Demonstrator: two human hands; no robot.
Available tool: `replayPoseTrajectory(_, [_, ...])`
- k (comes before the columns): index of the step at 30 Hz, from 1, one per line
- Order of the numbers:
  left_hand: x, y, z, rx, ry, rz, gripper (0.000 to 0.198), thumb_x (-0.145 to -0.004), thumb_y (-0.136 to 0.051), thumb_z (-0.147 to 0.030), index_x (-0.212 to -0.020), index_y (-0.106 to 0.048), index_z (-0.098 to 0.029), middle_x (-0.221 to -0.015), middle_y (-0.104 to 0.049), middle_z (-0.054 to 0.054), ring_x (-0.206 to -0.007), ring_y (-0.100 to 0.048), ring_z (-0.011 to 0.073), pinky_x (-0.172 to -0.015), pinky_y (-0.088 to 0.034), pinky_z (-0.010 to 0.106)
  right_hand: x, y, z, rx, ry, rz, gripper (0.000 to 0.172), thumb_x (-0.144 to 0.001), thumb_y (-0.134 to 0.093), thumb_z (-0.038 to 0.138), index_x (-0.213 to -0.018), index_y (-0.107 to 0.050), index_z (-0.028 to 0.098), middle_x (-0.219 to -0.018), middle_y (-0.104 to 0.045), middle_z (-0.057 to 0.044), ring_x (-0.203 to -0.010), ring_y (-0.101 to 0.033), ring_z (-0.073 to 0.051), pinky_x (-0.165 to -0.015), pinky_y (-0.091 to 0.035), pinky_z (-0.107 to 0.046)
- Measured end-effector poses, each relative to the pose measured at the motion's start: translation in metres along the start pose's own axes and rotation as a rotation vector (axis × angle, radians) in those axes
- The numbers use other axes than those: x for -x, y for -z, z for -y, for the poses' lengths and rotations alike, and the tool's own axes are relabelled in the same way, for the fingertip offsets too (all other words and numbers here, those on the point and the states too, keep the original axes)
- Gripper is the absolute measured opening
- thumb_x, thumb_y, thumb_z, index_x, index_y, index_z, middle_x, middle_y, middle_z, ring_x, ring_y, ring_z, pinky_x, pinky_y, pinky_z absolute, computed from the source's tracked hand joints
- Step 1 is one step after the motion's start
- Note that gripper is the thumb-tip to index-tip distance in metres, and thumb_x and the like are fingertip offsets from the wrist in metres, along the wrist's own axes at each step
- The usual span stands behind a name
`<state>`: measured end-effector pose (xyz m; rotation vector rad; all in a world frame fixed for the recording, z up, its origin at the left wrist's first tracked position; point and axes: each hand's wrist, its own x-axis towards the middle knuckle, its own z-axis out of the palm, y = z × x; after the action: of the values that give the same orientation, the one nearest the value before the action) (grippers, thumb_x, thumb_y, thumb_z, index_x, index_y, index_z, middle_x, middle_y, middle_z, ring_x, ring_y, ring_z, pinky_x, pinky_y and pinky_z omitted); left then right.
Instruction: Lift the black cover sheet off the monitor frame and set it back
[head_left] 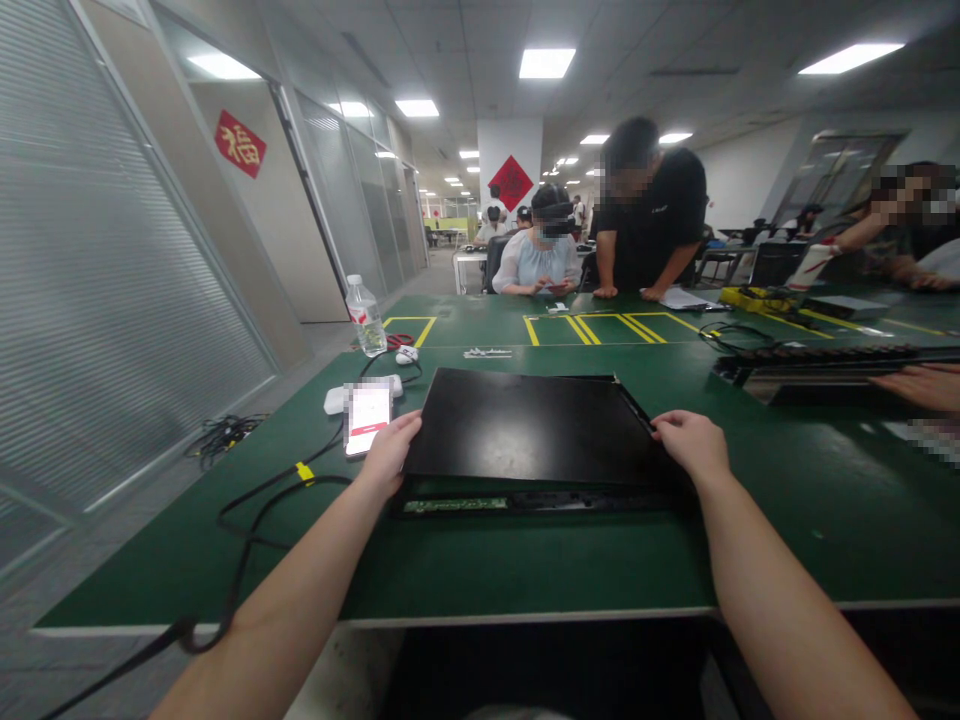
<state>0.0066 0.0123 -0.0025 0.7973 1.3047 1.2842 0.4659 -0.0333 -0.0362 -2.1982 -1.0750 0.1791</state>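
A flat black display panel [525,425] lies tilted over a black frame [585,500] on the green table. My left hand [388,455] grips the panel's left edge, its fingers closed around the side. At the right edge, my right hand [694,445] pinches the panel near the frame's side rail; the exact contact of its fingertips is partly hidden. Along the frame's near edge a green circuit board [455,506] shows. Part of the frame's far right corner sticks out from behind the panel.
Left of the panel lie a phone [367,420], a black cable [259,490] and a water bottle [365,318]. Small metal parts [487,353] sit beyond it. A long black assembly [825,365] with another person's hand [926,385] is at right. Two people are across the table.
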Motion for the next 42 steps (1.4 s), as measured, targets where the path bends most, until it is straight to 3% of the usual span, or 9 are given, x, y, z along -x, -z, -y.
replayPoseTrajectory(10, [-0.009, 0.011, 0.005, -0.039, -0.067, 0.066, 0.036, -0.081, -0.077, -0.014, -0.116, -0.084, -0.016, -0.099, -0.086, 0.011, -0.100, -0.082, 0.0280, -0.096, -0.064, 0.040, -0.003, -0.004, -0.004, -0.052, -0.016, -0.005, 0.021, -0.076, -0.066, 0.029, -0.086, -0.084, 0.024, -0.084, -0.082, -0.006, -0.071, -0.071, -0.024, -0.065, -0.049, -0.033])
replayPoseTrajectory(14, [-0.019, 0.020, 0.010, -0.217, -0.179, 0.120, 0.035, -0.075, -0.080, -0.024, -0.109, -0.086, -0.019, -0.108, -0.086, 0.011, -0.113, -0.078, 0.0337, -0.106, -0.059, 0.048, -0.002, -0.002, -0.002, -0.045, -0.026, 0.014, 0.022, -0.079, -0.064, 0.028, -0.086, -0.084, 0.025, -0.085, -0.082, -0.006, -0.071, -0.071, -0.023, -0.066, -0.050, -0.033])
replayPoseTrajectory(19, [-0.025, 0.024, 0.012, -0.552, -0.382, 0.074, 0.024, -0.074, -0.073, -0.028, -0.093, -0.087, -0.021, -0.132, -0.080, 0.012, -0.135, -0.068, 0.0372, -0.120, -0.048, 0.048, -0.002, -0.003, -0.002, -0.044, -0.013, -0.003, 0.021, -0.079, -0.065, 0.030, -0.085, -0.084, 0.025, -0.084, -0.082, -0.006, -0.073, -0.071, -0.024, -0.067, -0.050, -0.034])
replayPoseTrajectory(26, [-0.031, 0.028, 0.018, -0.788, -0.405, 0.026, 0.029, -0.076, -0.073, -0.032, -0.098, -0.086, -0.018, -0.151, -0.067, 0.016, -0.135, -0.066, 0.0375, -0.115, -0.053, 0.046, -0.003, -0.003, -0.004, -0.051, -0.024, 0.012, 0.021, -0.080, -0.064, 0.030, -0.087, -0.084, 0.025, -0.086, -0.082, -0.005, -0.072, -0.071, -0.023, -0.070, -0.050, -0.034])
replayPoseTrajectory(42, [-0.035, 0.030, 0.027, -1.039, -0.462, 0.095, 0.041, -0.083, -0.063, -0.035, -0.112, -0.083, -0.013, -0.152, -0.061, 0.019, -0.143, -0.060, 0.0368, -0.123, -0.045, 0.045, 0.000, -0.002, -0.001, -0.077, -0.032, 0.019, 0.022, -0.079, -0.065, 0.030, -0.088, -0.084, 0.023, -0.083, -0.081, -0.007, -0.074, -0.072, -0.025, -0.072, -0.053, -0.034])
